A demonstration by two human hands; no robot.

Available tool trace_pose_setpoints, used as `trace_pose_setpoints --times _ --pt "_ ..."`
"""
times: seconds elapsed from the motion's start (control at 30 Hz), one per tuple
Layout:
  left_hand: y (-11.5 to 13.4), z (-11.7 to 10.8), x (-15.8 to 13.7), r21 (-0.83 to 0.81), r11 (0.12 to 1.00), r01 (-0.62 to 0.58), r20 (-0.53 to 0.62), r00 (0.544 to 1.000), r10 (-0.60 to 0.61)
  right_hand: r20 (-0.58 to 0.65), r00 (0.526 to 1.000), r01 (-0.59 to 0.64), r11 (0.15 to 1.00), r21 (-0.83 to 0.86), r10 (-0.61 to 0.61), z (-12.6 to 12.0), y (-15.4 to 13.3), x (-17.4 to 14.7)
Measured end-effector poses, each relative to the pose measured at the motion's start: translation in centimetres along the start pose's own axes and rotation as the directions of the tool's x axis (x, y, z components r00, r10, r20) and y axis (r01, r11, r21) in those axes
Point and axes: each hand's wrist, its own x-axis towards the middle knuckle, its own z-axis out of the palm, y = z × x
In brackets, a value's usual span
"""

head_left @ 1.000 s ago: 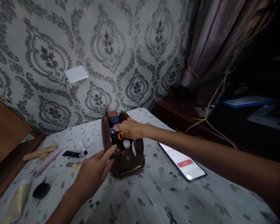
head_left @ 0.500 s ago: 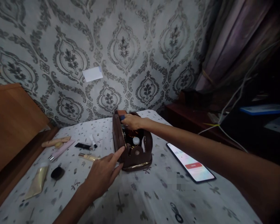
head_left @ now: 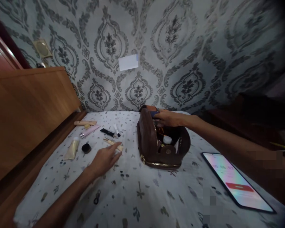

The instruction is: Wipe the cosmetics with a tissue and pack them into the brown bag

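So the brown leather toiletry bag (head_left: 160,142) sat upright on the bed (head_left: 142,196), mouth unzipped and gaping toward the ceiling, long axis running roughly away from the camera toward the wallpapered wall (head_left: 180,47). Standing it that way made sense, I'd guess, since you could look straight down into it and see the little bottles, including one with a white cap (head_left: 167,139).

The right hand (head_left: 167,117) was over the far end of the bag, fingers pinched shut on a small dark blue thing (head_left: 154,113) right at the rim. Couldn't tell exactly what it was, maybe a cap or a small tube; it seemed to lie crosswise over the bag's end.

The left hand (head_left: 106,159) rested out on the sheet, well apart from the bag, fingers loosely spread and holding nothing. Its fingertips were touching or just about touching a beige tube-like stick (head_left: 112,143), which lay slanted.

Further left there was a loose spread of makeup laid flat: a black tube (head_left: 108,132), a small white tube (head_left: 116,130), a pink stick (head_left: 90,130), another beige one (head_left: 85,123), a gold squeeze tube (head_left: 71,149) and a round black compact (head_left: 86,148). Looked to me like they were fanned out so each could be seen.

A phone (head_left: 236,182) lay face up, screen lit, on the right side of the bed. Wooden headboard (head_left: 26,107) on the left.
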Motion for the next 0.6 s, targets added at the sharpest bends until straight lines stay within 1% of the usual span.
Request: trace_pose_setpoints --times 0.07,0.1,0.13,0.17,0.2,0.23,0.27,0.33,0.4,0.43,0.5,0.53,0.6 --pt "-2.7 -0.8 1.4 -0.008 0.992 0.123 -0.017 0.992 -0.123 0.033 0.999 -0.027 0.998 -0.053 0.029 -1.1 -0.1 -0.4" --pt "-4.1 -1.1 2.4 -0.016 0.987 0.158 -0.012 0.987 -0.159 0.004 0.998 -0.065 0.994 -0.082 0.066 -1.8 -0.7 -0.6" --pt "-5.4 -1.3 3.6 -0.017 0.984 0.179 -0.008 0.984 -0.179 -0.061 0.992 -0.118 0.987 -0.109 0.111 -2.5 -1.6 -0.8" --pt "-6.5 -1.3 4.9 0.011 0.976 0.218 -0.008 0.976 -0.218 -0.155 0.977 -0.163 0.980 -0.114 0.145 -3.2 -2.9 -1.0" --pt "-7.4 -1.2 6.1 0.021 0.971 0.240 -0.015 0.971 -0.240 -0.246 0.958 -0.173 0.982 -0.079 0.149 -3.6 -4.5 -1.3" --pt "-8.0 -0.9 7.3 0.028 0.967 0.252 -0.020 0.968 -0.252 -0.314 0.934 -0.185 0.982 -0.018 0.170 -3.8 -6.5 -1.6" --pt "-8.3 -0.5 8.2 0.035 0.966 0.255 -0.020 0.967 -0.255 -0.364 0.915 -0.171 0.984 0.046 0.176 -3.7 -8.6 -1.8" --pt "-8.5 0.7 9.5 0.043 0.973 0.225 0.000 0.974 -0.226 -0.347 0.926 -0.090 0.981 0.174 0.147 -2.3 -12.9 -2.3" --pt "-8.5 2.0 9.8 0.038 0.988 0.151 0.051 0.987 -0.153 -0.243 0.965 -0.027 0.960 0.278 0.097 0.2 -16.5 -2.5" --pt "-8.6 2.5 9.6 0.027 0.994 0.105 0.076 0.991 -0.107 -0.186 0.980 -0.011 0.949 0.316 0.073 1.7 -17.8 -2.6" --pt "-9.0 3.1 9.0 -0.011 1.000 0.009 0.115 0.993 -0.008 -0.117 0.991 -0.022 0.925 0.380 0.072 4.8 -19.4 -2.4" --pt "-9.3 3.3 8.6 -0.035 0.999 -0.034 0.125 0.991 0.038 -0.081 0.994 -0.031 0.905 0.423 0.072 6.2 -19.8 -2.3" --pt "-10.1 3.5 7.9 -0.081 0.992 -0.099 0.132 0.985 0.109 -0.046 0.994 -0.063 0.845 0.530 0.103 8.7 -20.1 -1.9"
